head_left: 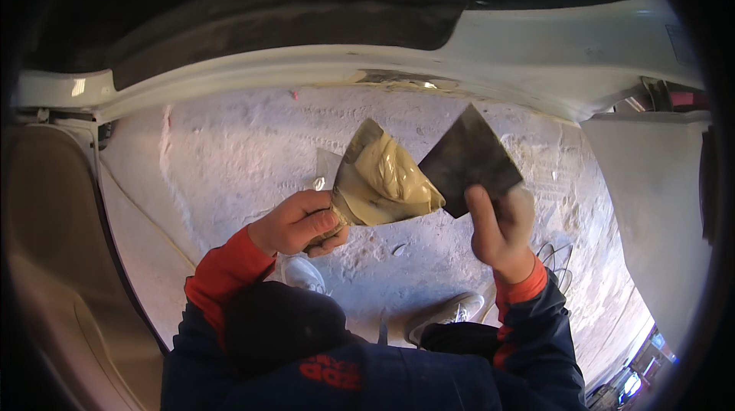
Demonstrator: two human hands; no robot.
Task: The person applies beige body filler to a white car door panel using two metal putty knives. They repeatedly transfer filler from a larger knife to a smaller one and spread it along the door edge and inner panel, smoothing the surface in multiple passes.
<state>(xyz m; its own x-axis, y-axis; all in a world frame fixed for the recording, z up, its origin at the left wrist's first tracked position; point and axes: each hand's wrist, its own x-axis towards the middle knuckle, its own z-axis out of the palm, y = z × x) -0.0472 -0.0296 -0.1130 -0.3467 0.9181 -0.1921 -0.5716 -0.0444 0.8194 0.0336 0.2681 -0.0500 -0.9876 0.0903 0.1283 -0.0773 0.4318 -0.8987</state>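
My left hand (pixel 302 222) grips a thin fan-shaped plate (pixel 347 166) by its lower left corner, which is smeared with putty. A thick mound of yellowish putty (pixel 390 173) covers much of the plate, and a pale translucent piece shows behind its left edge. My right hand (pixel 499 231) holds a dark square spreader (pixel 468 154) by its lower part, thumb across the face. The spreader's left corner is very near or touching the putty plate; I cannot tell which.
A white car sill (pixel 505 51) runs across the top, with a damaged patch (pixel 398 78). Open doors flank me, a beige-trimmed one (pixel 53 219) left and a white one (pixel 651 196) right. Below are a dusty floor (pixel 191 173), my shoes (pixel 444 315) and cables (pixel 555 254).
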